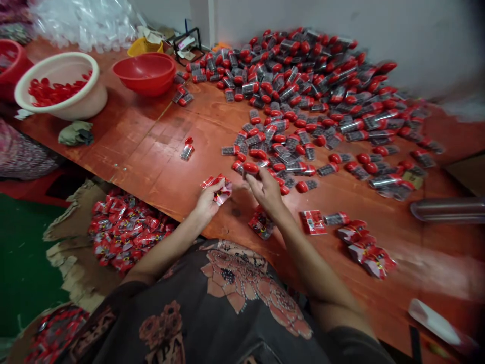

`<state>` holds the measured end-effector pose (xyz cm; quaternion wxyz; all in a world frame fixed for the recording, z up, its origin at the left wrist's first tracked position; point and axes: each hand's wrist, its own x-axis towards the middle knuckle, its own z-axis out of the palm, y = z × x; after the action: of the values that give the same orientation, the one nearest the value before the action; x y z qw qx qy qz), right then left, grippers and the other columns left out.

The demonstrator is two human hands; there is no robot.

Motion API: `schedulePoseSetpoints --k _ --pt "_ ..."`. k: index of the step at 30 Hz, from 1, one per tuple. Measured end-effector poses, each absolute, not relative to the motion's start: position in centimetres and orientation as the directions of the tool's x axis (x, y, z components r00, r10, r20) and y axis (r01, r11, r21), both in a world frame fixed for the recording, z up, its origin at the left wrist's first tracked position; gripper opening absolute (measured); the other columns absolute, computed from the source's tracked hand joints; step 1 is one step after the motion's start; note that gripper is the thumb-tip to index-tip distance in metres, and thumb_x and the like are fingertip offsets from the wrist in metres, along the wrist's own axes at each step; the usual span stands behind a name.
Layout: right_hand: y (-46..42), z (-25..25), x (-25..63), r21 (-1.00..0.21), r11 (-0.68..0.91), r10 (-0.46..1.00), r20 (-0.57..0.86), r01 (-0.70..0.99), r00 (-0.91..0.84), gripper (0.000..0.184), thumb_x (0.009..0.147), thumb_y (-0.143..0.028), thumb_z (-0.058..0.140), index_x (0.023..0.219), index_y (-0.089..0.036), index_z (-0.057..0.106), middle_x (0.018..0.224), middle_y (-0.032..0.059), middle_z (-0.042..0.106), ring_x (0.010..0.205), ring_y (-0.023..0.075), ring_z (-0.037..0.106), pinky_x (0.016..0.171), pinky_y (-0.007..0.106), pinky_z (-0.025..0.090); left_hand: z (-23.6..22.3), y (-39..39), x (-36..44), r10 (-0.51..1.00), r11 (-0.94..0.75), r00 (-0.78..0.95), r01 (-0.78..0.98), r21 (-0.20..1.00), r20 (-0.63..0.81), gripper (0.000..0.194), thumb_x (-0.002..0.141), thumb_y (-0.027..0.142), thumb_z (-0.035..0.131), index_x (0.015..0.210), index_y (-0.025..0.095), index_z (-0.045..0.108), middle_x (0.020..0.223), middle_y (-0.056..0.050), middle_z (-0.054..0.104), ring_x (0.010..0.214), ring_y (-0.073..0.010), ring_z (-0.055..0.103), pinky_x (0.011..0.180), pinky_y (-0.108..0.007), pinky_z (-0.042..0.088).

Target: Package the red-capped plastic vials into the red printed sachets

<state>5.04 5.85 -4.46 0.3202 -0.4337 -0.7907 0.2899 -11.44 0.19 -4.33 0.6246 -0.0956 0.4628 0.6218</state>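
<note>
My left hand [205, 203] is closed on a red printed plastic packet [222, 191] over the near part of the table. In my right hand [270, 196], held between thumb and fingers, is a small clear container with a rounded red cap [250, 168]; its lower part is hidden or blurred. Just beyond that hand spreads a big heap of similar red-capped containers [280, 121] with dark contents. Below my right wrist lies another red packet [260, 223]. A flat red packet [313, 222], a lone container [336, 219] and several filled red packets [366, 247] lie to the right.
On the orange-brown table [147, 151], a white basin [71, 108] of red caps and a red bowl [146, 76] stand at the back left. One small container [187, 151] lies nearby. A box [125, 230] of red packets sits below the left edge. A clear tube [447, 210] lies far right.
</note>
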Motion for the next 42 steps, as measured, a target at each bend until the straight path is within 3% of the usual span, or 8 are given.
schedulePoseSetpoints --k 3,11,17,19,24,35,40,42 --pt "1.4 -2.6 5.1 -0.871 0.308 0.889 0.119 0.383 -0.443 0.025 0.097 -0.040 0.046 0.105 -0.024 0.062 0.093 0.0043 0.064 0.083 0.0208 0.061 0.075 0.035 0.050 -4.5 0.2 -11.0 0.719 0.168 -0.252 -0.841 0.514 -0.648 0.011 0.075 0.004 0.068 0.071 0.013 0.064 0.064 -0.001 0.068 0.059 -0.0102 0.065 0.065 -0.023 0.055" --pt "-0.9 -2.8 5.5 -0.922 0.156 0.903 -0.012 0.354 -0.430 0.021 0.092 -0.035 0.052 0.098 -0.023 0.068 0.086 0.0027 0.063 0.082 0.0199 0.059 0.076 0.033 0.047 -3.7 -0.4 -9.4 0.801 0.067 -0.389 -0.698 0.713 -0.455 0.025 0.057 0.015 0.084 0.073 0.015 0.066 0.068 0.002 0.068 0.060 -0.0103 0.063 0.067 -0.025 0.052" --pt "-0.7 -1.6 6.5 -0.961 -0.176 0.757 -0.270 0.211 -0.595 0.031 0.087 -0.047 0.058 0.099 -0.021 0.072 0.069 -0.0017 0.065 0.054 0.0125 0.052 0.052 0.026 0.039 -3.1 -1.2 -9.5 0.866 0.019 -0.404 -0.562 0.827 -0.295 0.031 0.054 0.025 0.088 0.075 0.016 0.068 0.068 0.002 0.068 0.060 -0.0117 0.063 0.062 -0.024 0.051" --pt "-0.6 -1.5 6.6 -0.963 -0.200 0.760 -0.270 0.183 -0.591 0.032 0.086 -0.048 0.059 0.099 -0.022 0.072 0.071 -0.0011 0.067 0.055 0.0123 0.054 0.052 0.026 0.040 -2.7 -1.3 -9.6 0.888 0.038 -0.369 -0.538 0.842 -0.276 0.031 0.053 0.026 0.089 0.075 0.016 0.068 0.068 0.002 0.068 0.061 -0.0122 0.064 0.061 -0.024 0.052" --pt "-0.8 -2.5 6.7 -0.972 -0.204 0.821 -0.235 0.119 -0.520 0.028 0.084 -0.043 0.064 0.102 -0.023 0.071 0.086 0.0020 0.072 0.075 0.0168 0.067 0.070 0.031 0.050 -2.0 -1.6 -10.1 0.907 0.114 -0.304 -0.488 0.866 -0.291 0.032 0.054 0.028 0.089 0.077 0.016 0.070 0.070 0.000 0.070 0.064 -0.0141 0.065 0.062 -0.026 0.054" --pt "-2.3 -2.8 6.0 -0.993 -0.077 0.947 -0.102 0.092 -0.306 0.025 0.087 -0.042 0.061 0.099 -0.023 0.070 0.093 0.0035 0.074 0.084 0.0190 0.068 0.074 0.032 0.053 -1.4 -2.4 -10.1 0.910 0.291 -0.142 -0.455 0.842 -0.391 0.033 0.050 0.019 0.090 0.079 0.015 0.074 0.078 -0.006 0.075 0.068 -0.0191 0.068 0.059 -0.027 0.055" --pt "-2.7 -3.1 6.1 -0.967 -0.253 0.928 -0.249 0.022 -0.279 0.033 0.085 -0.048 0.061 0.103 -0.022 0.071 0.077 0.0005 0.071 0.056 0.0129 0.057 0.047 0.024 0.042 -1.7 -2.6 -10.5 0.925 0.298 -0.074 -0.467 0.833 -0.373 0.035 0.051 0.016 0.089 0.083 0.017 0.074 0.085 -0.006 0.076 0.072 -0.0206 0.070 0.062 -0.029 0.057" --pt "-2.8 -3.3 6.1 -0.961 -0.276 0.917 -0.268 0.016 -0.296 0.034 0.086 -0.048 0.060 0.105 -0.022 0.071 0.074 0.0001 0.070 0.053 0.0123 0.055 0.046 0.024 0.042 -1.8 -2.7 -10.6 0.926 0.291 -0.075 -0.485 0.825 -0.371 0.032 0.054 0.016 0.088 0.082 0.017 0.073 0.084 -0.005 0.076 0.073 -0.0199 0.071 0.065 -0.029 0.058"
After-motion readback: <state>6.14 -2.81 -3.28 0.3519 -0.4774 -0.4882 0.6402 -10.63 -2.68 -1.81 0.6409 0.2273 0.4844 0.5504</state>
